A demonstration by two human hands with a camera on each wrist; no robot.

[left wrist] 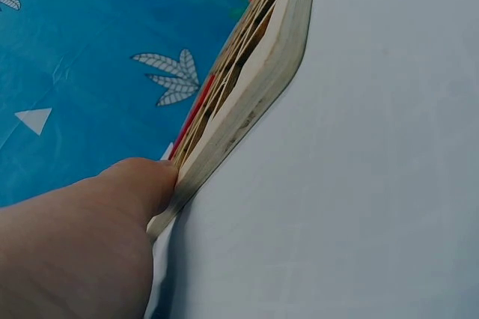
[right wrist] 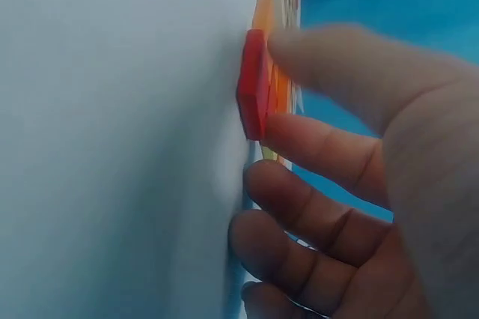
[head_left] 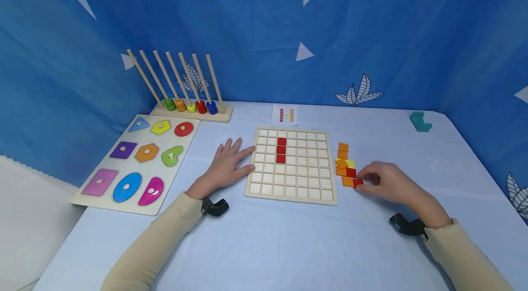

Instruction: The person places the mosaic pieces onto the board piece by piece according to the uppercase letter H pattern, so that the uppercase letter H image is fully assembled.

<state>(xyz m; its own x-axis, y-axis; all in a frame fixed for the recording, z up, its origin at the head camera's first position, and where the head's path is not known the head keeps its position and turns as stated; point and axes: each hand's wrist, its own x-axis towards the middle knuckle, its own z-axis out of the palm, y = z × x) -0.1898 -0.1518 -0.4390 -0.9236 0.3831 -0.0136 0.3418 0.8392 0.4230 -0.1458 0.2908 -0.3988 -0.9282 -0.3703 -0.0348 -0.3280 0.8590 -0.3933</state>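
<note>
A wooden grid board [head_left: 290, 194] lies on the table, three red tiles [head_left: 281, 149] stacked in one column of its squares. Spread and straight, the fingers of my left hand [head_left: 226, 165] rest by the board's left edge; in the left wrist view the thumb [left wrist: 142, 180] presses against the board's side [left wrist: 247, 102]. My right hand [head_left: 385, 182] is right of the board, over a loose pile of orange, yellow and red tiles. Its thumb and index finger pinch a red tile [right wrist: 253, 87] at opposite edges, low over the table; the other fingers curl loosely.
A small pattern card [head_left: 284, 115] lies behind the board. To the left are a shape puzzle board [head_left: 169, 176] with knobbed pieces and a peg rack [head_left: 222, 116] with coloured rings. Orange tiles [head_left: 343, 147] trail along the board's right side. A teal piece [head_left: 420, 122] sits far right.
</note>
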